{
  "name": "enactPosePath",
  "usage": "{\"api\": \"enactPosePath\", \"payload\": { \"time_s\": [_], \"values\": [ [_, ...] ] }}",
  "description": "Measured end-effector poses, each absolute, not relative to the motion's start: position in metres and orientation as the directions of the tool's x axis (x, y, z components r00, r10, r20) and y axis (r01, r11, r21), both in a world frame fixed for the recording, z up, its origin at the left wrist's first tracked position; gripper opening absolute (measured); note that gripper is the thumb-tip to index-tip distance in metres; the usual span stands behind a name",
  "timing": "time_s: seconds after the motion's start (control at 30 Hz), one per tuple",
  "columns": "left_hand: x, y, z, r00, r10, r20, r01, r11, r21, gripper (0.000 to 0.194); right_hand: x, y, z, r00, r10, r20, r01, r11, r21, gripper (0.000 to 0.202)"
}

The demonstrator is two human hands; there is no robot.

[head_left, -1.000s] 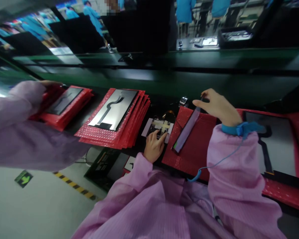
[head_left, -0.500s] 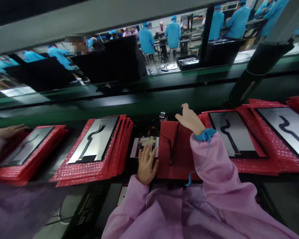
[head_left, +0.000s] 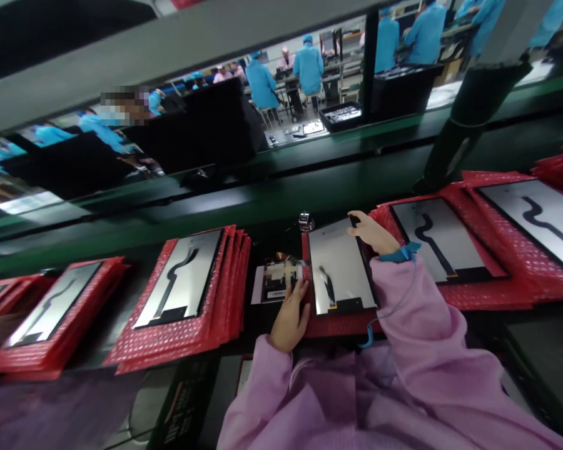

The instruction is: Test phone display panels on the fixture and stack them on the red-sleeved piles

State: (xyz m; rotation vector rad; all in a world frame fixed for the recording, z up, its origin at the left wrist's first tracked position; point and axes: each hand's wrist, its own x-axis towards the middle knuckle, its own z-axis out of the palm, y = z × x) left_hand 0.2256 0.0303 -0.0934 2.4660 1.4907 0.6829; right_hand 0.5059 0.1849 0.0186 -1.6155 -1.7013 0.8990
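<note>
In the head view, an LCD panel (head_left: 340, 262) with a short dark ribbon cable on its pale back lies over a red mat (head_left: 342, 326) in front of me. My right hand (head_left: 371, 231), with a blue wrist strap (head_left: 398, 253), is closed on the panel's far right corner. Fingers stretched out, my left hand (head_left: 288, 319) rests at the near edge of a small board (head_left: 276, 281) with a taped cable, close to the panel's left edge. Whether its fingertips touch the panel, I cannot tell. Beyond the mat sits a small metallic device (head_left: 304, 220).
Red bubble-wrap pouches (head_left: 216, 300) with an LCD panel (head_left: 181, 275) on top are stacked on the left. More panels (head_left: 443, 240) on red pouches lie to the right. A green ledge (head_left: 272, 187) and a dark wrapped post (head_left: 455, 137) stand behind. A neighbour's sleeve (head_left: 51, 406) shows lower left.
An LCD panel now lies over the red mat, with my right hand closed on its corner; before, that hand was over the mat's right side without it. My left hand shifted slightly right.
</note>
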Motion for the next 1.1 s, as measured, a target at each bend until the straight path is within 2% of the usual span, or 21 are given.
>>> {"api": "enactPosePath", "payload": {
  "time_s": [0.13, 0.27, 0.33, 0.4, 0.47, 0.53, 0.6, 0.83, 1.1],
  "values": [
    [0.224, 0.03, -0.098, 0.399, 0.87, 0.289, 0.771, -0.489, 0.407, 0.057, 0.5, 0.189, -0.003, -0.014, 0.995, -0.099, 0.652, -0.066, -0.755, 0.048],
    [0.226, 0.028, -0.089, 0.439, 0.826, 0.353, 0.755, -0.552, 0.354, 0.053, 0.484, 0.18, -0.005, 0.042, 0.999, 0.006, 0.726, -0.026, -0.688, 0.037],
    [0.225, 0.033, -0.074, 0.442, 0.795, 0.416, 0.739, -0.585, 0.335, 0.038, 0.465, 0.173, -0.005, -0.062, 0.995, 0.075, 0.722, 0.096, -0.686, 0.034],
    [0.222, 0.045, -0.054, 0.405, 0.758, 0.511, 0.727, -0.606, 0.323, 0.025, 0.443, 0.167, -0.006, -0.271, 0.956, 0.109, 0.662, 0.267, -0.701, 0.029],
    [0.219, 0.066, -0.037, 0.311, 0.718, 0.622, 0.752, -0.586, 0.301, 0.021, 0.423, 0.161, -0.01, -0.472, 0.873, 0.124, 0.561, 0.406, -0.721, 0.024],
    [0.217, 0.093, -0.027, 0.215, 0.69, 0.691, 0.803, -0.527, 0.277, 0.021, 0.41, 0.158, -0.015, -0.586, 0.798, 0.14, 0.477, 0.479, -0.737, 0.021],
    [0.215, 0.117, -0.026, 0.219, 0.71, 0.669, 0.815, -0.51, 0.275, 0.023, 0.405, 0.157, -0.02, -0.626, 0.763, 0.158, 0.432, 0.509, -0.745, 0.018],
    [0.209, 0.138, -0.046, 0.458, 0.749, 0.479, 0.691, -0.639, 0.338, 0.028, 0.409, 0.164, -0.034, -0.618, 0.766, 0.177, 0.401, 0.501, -0.767, 0.017],
    [0.209, 0.134, -0.046, 0.479, 0.766, 0.428, 0.661, -0.636, 0.399, 0.024, 0.403, 0.159, -0.04, -0.634, 0.75, 0.189, 0.389, 0.521, -0.76, 0.014]
  ]
}}
